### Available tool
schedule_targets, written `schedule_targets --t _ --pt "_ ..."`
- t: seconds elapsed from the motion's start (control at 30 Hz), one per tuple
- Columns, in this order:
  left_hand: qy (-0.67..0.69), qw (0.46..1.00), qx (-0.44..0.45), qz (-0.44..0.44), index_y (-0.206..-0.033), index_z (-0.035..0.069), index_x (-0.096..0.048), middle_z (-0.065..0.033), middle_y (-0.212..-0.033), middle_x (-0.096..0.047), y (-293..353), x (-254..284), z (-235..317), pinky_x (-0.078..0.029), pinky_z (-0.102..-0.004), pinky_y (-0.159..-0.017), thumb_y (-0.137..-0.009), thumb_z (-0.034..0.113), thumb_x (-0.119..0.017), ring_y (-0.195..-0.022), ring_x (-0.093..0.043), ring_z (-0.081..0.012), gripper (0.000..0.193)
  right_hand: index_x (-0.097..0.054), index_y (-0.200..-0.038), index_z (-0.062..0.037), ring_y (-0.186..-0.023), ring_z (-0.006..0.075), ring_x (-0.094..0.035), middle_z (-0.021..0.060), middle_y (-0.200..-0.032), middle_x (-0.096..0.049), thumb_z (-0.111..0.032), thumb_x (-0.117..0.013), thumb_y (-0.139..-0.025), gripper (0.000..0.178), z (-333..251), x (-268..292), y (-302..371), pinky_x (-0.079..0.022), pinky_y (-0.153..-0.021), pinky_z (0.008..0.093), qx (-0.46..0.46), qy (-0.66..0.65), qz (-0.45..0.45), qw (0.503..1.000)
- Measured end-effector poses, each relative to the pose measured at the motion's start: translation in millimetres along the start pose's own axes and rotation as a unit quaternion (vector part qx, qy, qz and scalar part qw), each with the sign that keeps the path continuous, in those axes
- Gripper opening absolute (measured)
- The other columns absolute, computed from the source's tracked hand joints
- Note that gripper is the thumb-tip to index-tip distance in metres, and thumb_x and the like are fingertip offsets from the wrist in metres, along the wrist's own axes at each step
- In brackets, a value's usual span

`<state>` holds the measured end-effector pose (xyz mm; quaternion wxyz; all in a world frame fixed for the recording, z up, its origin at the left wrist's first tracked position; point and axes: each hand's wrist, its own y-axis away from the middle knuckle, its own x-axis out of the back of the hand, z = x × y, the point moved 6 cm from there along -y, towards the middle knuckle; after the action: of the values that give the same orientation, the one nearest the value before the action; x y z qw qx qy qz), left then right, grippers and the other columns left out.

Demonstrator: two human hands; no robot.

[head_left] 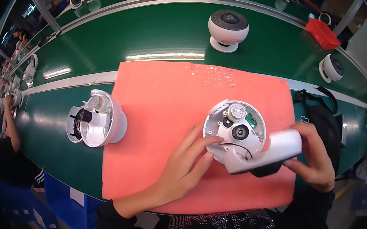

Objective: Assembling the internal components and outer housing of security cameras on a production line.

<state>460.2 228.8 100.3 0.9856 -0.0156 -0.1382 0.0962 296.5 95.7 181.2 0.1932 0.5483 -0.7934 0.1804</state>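
Note:
An open white camera housing (209, 129), round, with a small silver motor (237, 111), black round parts and a green circuit board (251, 120) inside, stands on the pink mat. My left hand (180, 168) holds its left rim, one fingertip over the edge and the thumb lower down. In my right hand (313, 156) is a white curved cover (280, 145) with a black underside, tilted over the housing's near right edge. A thin dark wire (240, 146) loops between housing and cover. The fingers under the cover are partly hidden.
Another opened camera housing (112, 122) stands left of the pink mat (146, 96). Small shiny dots (217, 77) are spread across the mat's far part. Beyond, an assembled white camera (228, 29) stands on the green belt (161, 32). A red bin (321, 33) and black bag (323, 122) lie right.

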Motion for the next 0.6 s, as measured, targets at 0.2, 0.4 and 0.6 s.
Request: schedule_targets --t 0.2,0.4,0.6 --pt "0.014 0.995 -0.023 0.097 -0.099 -0.002 -0.056 -0.0210 -0.094 -0.062 -13.2 17.9 -0.9 -0.050 -0.0342 -0.069 -0.081 0.026 -0.057 -0.078 -0.064 -0.0293 0.033 -0.027 -0.122 -0.0030 -0.098 0.0153 -0.053 0.0128 -0.109 -0.051 -0.005 -0.060 -0.080 0.053 34.7 -18.2 -39.2 -0.048 -0.072 0.0251 -0.164 -0.200 -0.066 0.964" --pt "-0.096 0.986 -0.044 0.133 -0.113 0.000 -0.054 -0.0238 -0.107 -0.057 -12.2 20.5 3.2 -0.049 -0.0375 -0.079 -0.072 0.032 -0.068 -0.092 -0.060 -0.0351 0.054 -0.029 -0.120 -0.0039 -0.098 0.0137 -0.052 0.0112 -0.108 -0.053 -0.002 -0.061 -0.079 0.052 48.1 -13.9 -45.2 -0.046 -0.075 0.0242 -0.179 -0.233 -0.126 0.948" --pt "-0.288 0.950 -0.111 0.054 -0.107 0.007 -0.059 -0.0305 -0.128 -0.036 3.0 -6.1 13.7 -0.038 -0.0459 -0.092 -0.072 0.038 -0.066 -0.124 -0.025 -0.0471 0.048 -0.029 -0.120 -0.0048 -0.099 0.0121 -0.051 0.0105 -0.106 -0.053 0.002 -0.061 -0.076 0.055 51.9 -8.4 -45.3 -0.044 -0.081 0.0249 -0.148 -0.319 -0.139 0.926"
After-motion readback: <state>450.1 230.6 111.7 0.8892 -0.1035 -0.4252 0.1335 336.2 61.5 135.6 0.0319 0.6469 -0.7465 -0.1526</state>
